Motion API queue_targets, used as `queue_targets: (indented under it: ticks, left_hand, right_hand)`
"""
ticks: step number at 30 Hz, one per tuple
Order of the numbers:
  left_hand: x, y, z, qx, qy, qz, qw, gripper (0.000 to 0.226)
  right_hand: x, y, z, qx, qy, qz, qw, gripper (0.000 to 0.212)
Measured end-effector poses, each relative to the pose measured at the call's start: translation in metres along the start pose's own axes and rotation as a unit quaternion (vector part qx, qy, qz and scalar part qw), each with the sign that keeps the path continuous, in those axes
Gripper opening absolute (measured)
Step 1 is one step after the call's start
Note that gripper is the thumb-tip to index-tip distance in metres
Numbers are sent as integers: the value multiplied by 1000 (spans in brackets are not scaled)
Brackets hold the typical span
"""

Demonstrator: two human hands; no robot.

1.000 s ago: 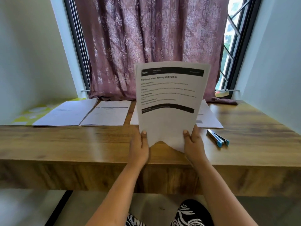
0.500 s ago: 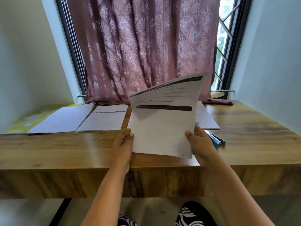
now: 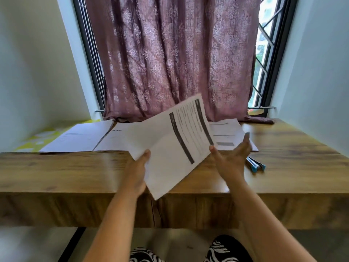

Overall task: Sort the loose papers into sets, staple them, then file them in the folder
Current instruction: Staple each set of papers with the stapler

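My left hand (image 3: 137,172) holds a white printed set of papers (image 3: 170,144) by its near edge, thumb on top, above the wooden table (image 3: 56,173). The sheets are turned sideways, their black bars running away from me. My right hand (image 3: 233,157) is open, palm up, fingers spread, just right of the papers with its thumb near their edge. Two paper piles lie at the back left, one further left (image 3: 77,138) and one beside it (image 3: 115,138). Another pile (image 3: 229,136) lies behind my right hand. A blue stapler (image 3: 255,164) rests on the table to the right.
A yellow patterned folder (image 3: 37,138) lies at the far left under the leftmost pile. A mauve curtain (image 3: 170,59) hangs behind the table, with a window grille (image 3: 264,59) to its right. White walls close in on both sides.
The papers went from upright and facing me to lowered and rotated sideways. My right hand let go of them and opened; my left hand keeps hold.
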State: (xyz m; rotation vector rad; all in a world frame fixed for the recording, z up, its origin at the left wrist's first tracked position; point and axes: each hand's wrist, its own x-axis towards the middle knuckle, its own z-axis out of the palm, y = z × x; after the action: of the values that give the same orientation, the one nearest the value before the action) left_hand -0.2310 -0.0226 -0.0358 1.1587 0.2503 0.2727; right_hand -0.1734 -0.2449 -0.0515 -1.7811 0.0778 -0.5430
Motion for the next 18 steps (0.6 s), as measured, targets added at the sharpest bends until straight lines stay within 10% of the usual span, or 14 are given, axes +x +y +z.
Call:
queue_targets:
  ticks: [3, 7, 11, 18]
  left_hand:
    - [3, 26, -13, 48, -36, 29, 998, 14]
    - [12, 37, -19, 104, -67, 50, 991, 21]
    - [16, 34, -13, 118, -73, 81, 987, 24]
    - [25, 15, 0, 207, 78, 306, 926, 47]
  right_hand:
    - [30, -2, -12, -65, -72, -27, 995, 117]
    - [44, 1, -14, 134, -224, 84, 962, 95]
    - [38, -1, -13, 106, -196, 5, 975, 21]
    - [18, -9, -21, 88, -41, -129, 987, 24]
